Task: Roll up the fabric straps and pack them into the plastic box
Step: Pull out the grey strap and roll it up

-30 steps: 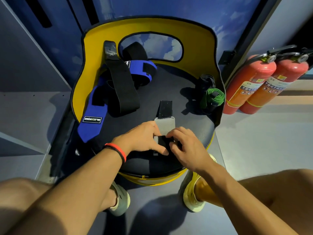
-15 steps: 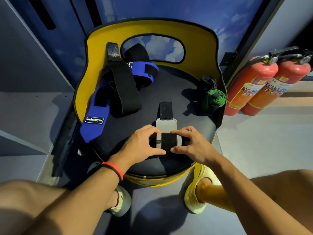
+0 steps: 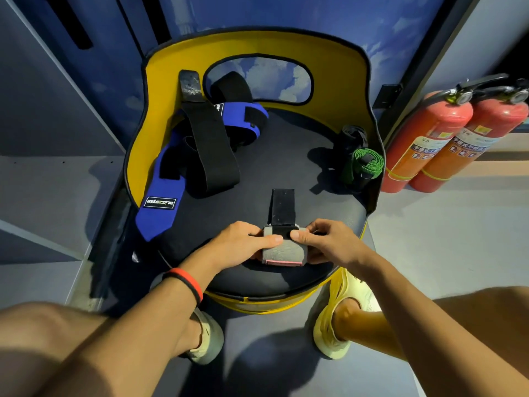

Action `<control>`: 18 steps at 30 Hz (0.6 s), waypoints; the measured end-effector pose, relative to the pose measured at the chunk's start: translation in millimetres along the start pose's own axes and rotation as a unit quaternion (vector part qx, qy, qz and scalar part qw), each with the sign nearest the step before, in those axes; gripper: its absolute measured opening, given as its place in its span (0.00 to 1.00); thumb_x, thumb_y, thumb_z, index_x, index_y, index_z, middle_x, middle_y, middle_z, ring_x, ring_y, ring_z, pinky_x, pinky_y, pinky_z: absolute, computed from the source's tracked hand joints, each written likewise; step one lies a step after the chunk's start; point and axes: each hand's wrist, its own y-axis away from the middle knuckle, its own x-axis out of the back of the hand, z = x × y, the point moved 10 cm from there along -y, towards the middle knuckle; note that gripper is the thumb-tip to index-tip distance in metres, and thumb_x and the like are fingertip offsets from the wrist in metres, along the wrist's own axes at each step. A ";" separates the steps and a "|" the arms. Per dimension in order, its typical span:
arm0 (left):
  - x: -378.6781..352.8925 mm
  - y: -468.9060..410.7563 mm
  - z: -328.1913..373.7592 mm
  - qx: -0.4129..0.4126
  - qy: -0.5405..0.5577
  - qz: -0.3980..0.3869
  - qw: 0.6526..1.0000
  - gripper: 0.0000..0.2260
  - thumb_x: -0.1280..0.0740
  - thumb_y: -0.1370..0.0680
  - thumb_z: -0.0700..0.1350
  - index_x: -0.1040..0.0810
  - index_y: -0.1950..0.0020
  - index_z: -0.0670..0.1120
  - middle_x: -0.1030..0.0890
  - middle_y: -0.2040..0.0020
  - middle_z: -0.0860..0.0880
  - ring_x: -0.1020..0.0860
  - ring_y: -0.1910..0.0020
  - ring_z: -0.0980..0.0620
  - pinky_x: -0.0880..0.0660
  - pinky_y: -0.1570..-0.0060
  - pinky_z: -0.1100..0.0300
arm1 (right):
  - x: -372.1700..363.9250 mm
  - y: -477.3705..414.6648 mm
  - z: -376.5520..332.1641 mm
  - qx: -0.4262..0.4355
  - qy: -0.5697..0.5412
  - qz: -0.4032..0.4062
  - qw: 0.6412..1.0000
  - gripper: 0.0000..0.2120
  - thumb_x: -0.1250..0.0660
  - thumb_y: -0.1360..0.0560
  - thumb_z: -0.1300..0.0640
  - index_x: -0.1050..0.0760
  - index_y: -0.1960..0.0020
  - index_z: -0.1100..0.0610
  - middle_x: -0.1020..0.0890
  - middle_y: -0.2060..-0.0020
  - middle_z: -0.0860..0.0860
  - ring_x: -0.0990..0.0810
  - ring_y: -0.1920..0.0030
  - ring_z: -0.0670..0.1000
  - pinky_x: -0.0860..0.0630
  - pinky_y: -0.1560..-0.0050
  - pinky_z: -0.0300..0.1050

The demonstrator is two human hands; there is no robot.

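At the front edge of the seat (image 3: 286, 161), the left hand (image 3: 243, 243) and right hand (image 3: 329, 242) each pinch the half-rolled gray strap (image 3: 284, 251) in a closed grip, with bare seat ahead between the blue strap (image 3: 160, 207) and green roll (image 3: 365, 164).

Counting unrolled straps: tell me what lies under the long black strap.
The black strap lies across the blue strap, hiding its middle; its labelled end and curled far end show. Anything else beneath is hidden.
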 end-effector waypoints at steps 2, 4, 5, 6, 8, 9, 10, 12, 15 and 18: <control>-0.3 -3.4 0.8 0.020 0.015 -0.001 1.000 0.31 0.30 0.33 0.72 0.16 0.52 0.45 0.14 0.55 0.45 0.14 0.53 0.45 0.20 0.43 0.40 | 1.5 -2.1 1.2 0.002 0.027 0.035 0.999 0.28 0.26 0.31 0.38 0.22 0.48 0.63 0.15 0.55 0.59 0.14 0.54 0.57 0.14 0.54 0.54; 0.8 -6.6 4.0 0.023 0.059 0.011 0.998 0.21 0.28 0.26 0.63 0.19 0.47 0.46 0.14 0.53 0.47 0.14 0.53 0.48 0.18 0.46 0.44 | 8.1 -1.8 -5.3 0.049 0.105 0.102 0.988 0.26 0.29 0.30 0.33 0.22 0.51 0.56 0.17 0.55 0.55 0.17 0.54 0.54 0.16 0.54 0.51; 1.1 -7.2 6.1 0.027 0.090 0.017 0.995 0.18 0.27 0.25 0.59 0.22 0.45 0.48 0.14 0.51 0.47 0.14 0.53 0.49 0.17 0.47 0.47 | 13.1 0.4 -12.8 0.093 0.152 0.146 0.973 0.23 0.30 0.29 0.33 0.23 0.51 0.53 0.19 0.53 0.52 0.19 0.53 0.51 0.18 0.53 0.48; 0.5 -7.1 7.9 0.033 0.111 0.018 0.993 0.17 0.27 0.24 0.57 0.24 0.43 0.48 0.15 0.50 0.47 0.14 0.53 0.49 0.16 0.48 0.48 | 15.6 4.8 -22.2 0.149 0.188 0.181 0.954 0.19 0.31 0.27 0.35 0.23 0.51 0.51 0.22 0.52 0.49 0.22 0.52 0.47 0.21 0.51 0.45; -0.4 -10.5 6.4 0.039 0.116 0.023 0.992 0.15 0.27 0.23 0.57 0.23 0.44 0.48 0.15 0.49 0.46 0.14 0.51 0.49 0.16 0.49 0.47 | 9.3 16.4 -39.0 0.251 0.233 0.195 0.919 0.14 0.31 0.23 0.40 0.22 0.46 0.50 0.24 0.50 0.46 0.24 0.50 0.44 0.24 0.48 0.40; 0.6 -12.2 4.7 0.040 0.115 0.032 0.992 0.15 0.28 0.23 0.57 0.21 0.46 0.48 0.15 0.49 0.46 0.15 0.50 0.48 0.16 0.49 0.46 | 3.8 19.2 -40.0 0.274 0.247 0.178 0.912 0.16 0.30 0.23 0.42 0.22 0.41 0.51 0.24 0.47 0.45 0.25 0.47 0.42 0.25 0.46 0.38; 3.0 -13.3 3.4 0.039 0.119 0.044 0.991 0.14 0.29 0.23 0.58 0.20 0.47 0.48 0.15 0.50 0.47 0.15 0.51 0.48 0.16 0.49 0.45 | -1.4 18.7 -35.9 0.275 0.256 0.150 0.915 0.21 0.28 0.24 0.42 0.24 0.36 0.51 0.24 0.42 0.45 0.25 0.43 0.42 0.26 0.42 0.37; 5.9 -14.8 2.3 0.037 0.130 0.058 0.989 0.14 0.30 0.23 0.60 0.19 0.48 0.49 0.14 0.52 0.48 0.15 0.51 0.48 0.16 0.49 0.44 | -11.7 14.4 -23.4 0.254 0.276 0.076 0.924 0.35 0.23 0.28 0.42 0.31 0.26 0.50 0.28 0.33 0.44 0.28 0.35 0.42 0.30 0.33 0.37; 6.8 -13.5 6.5 0.032 0.090 0.057 0.994 0.15 0.33 0.21 0.61 0.18 0.47 0.51 0.14 0.52 0.50 0.16 0.51 0.51 0.16 0.49 0.46 | -11.7 11.1 -22.2 0.258 0.320 0.055 0.910 0.42 0.19 0.31 0.48 0.36 0.23 0.51 0.29 0.30 0.46 0.29 0.32 0.46 0.29 0.29 0.43; 13.8 -7.2 16.6 -0.002 -0.004 0.097 0.995 0.18 0.37 0.20 0.64 0.18 0.44 0.52 0.16 0.51 0.53 0.18 0.51 0.53 0.18 0.49 0.50 | -4.7 9.3 -33.7 0.250 0.337 0.067 0.906 0.40 0.19 0.32 0.50 0.34 0.25 0.50 0.26 0.34 0.46 0.26 0.36 0.47 0.25 0.35 0.44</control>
